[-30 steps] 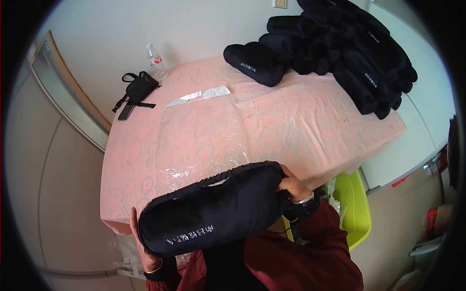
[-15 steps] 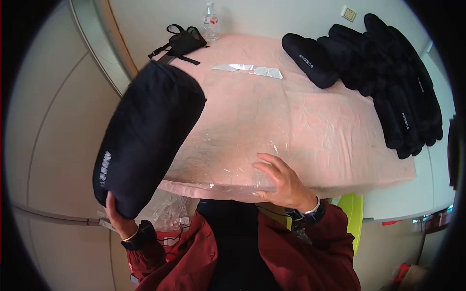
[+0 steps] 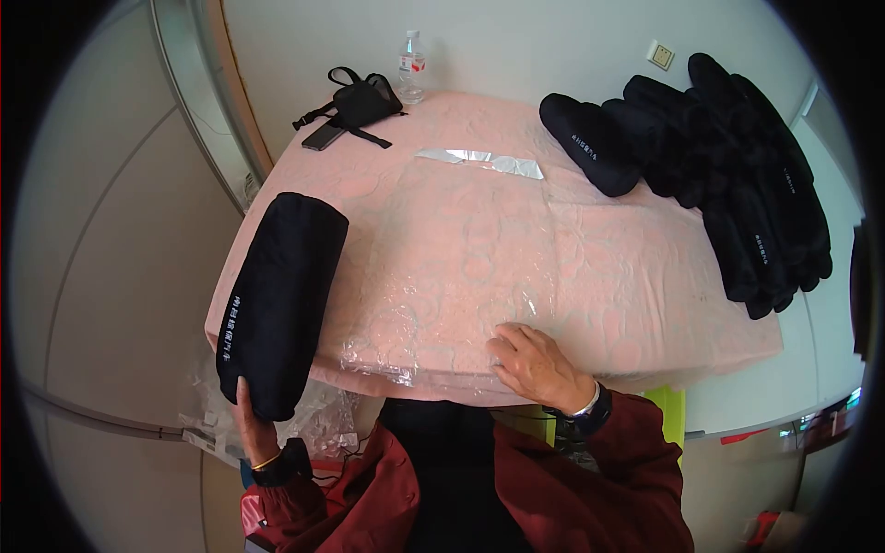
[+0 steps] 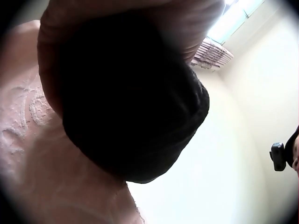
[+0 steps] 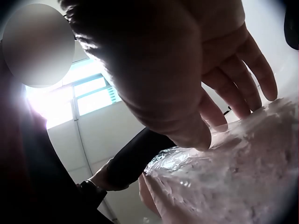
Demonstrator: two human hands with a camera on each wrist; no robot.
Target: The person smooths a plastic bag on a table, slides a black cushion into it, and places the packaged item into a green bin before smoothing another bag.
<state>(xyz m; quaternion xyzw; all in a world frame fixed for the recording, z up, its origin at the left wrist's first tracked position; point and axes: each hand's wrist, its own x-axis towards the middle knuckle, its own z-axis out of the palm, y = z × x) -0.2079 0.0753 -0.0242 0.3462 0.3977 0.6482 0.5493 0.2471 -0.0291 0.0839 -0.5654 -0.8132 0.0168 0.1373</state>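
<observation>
My left hand (image 3: 258, 426) grips the near end of a black plush pillow (image 3: 288, 295), roll-shaped with white lettering along its side. The pillow lies over the left edge of the pink-covered table. Up close in the left wrist view, fingers and thumb wrap around the dark pillow end (image 4: 140, 116). Flat on the cloth in front of me is a clear plastic bag (image 3: 461, 276) with a silvery strip (image 3: 484, 162) at its far end. Near the bag's lower right, my right hand (image 3: 544, 370) rests its fingertips on the film, fingers loosely bent and spread (image 5: 229, 84).
Several black pillows (image 3: 682, 147) are heaped at the back right. A water bottle (image 3: 412, 69), a black strapped pouch (image 3: 367, 103) and a phone (image 3: 323, 136) sit at the back left. Crumpled plastic (image 3: 318, 415) hangs below the front edge; a green bin (image 3: 671, 410) stands at the right.
The pillow has gone from both hands to the left hand alone, swung left and come down at the table's left side. My right hand has let go and lowered onto the plastic bag.
</observation>
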